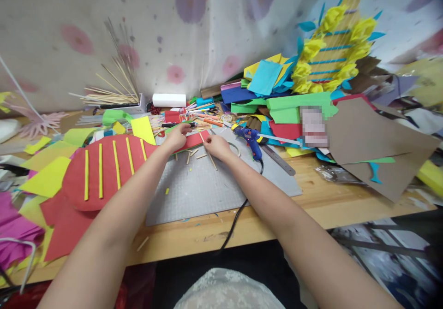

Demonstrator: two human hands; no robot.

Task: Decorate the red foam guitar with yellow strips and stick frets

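Observation:
A red guitar-shaped cutout (108,193) with several yellow strips across its body lies at the left, and its narrow red neck (194,139) reaches onto the grey cutting mat (194,193). My left hand (177,137) is closed over this neck, fingers on its far edge; the grip is partly hidden. At the neck's right end, my right hand (216,145) pinches a thin wooden stick (212,161), which slants down toward the mat. Short cut stick pieces (191,153) are scattered just below the neck. A blue glue gun (251,140) lies right of my right hand.
A metal ruler (279,160) lies beside the glue gun, whose black cord (238,214) crosses the table's front edge. Long sticks (110,98) stand in a box behind. Coloured sheets (297,108) and brown card (377,138) are piled right, near a yellow-flowered guitar model (327,57).

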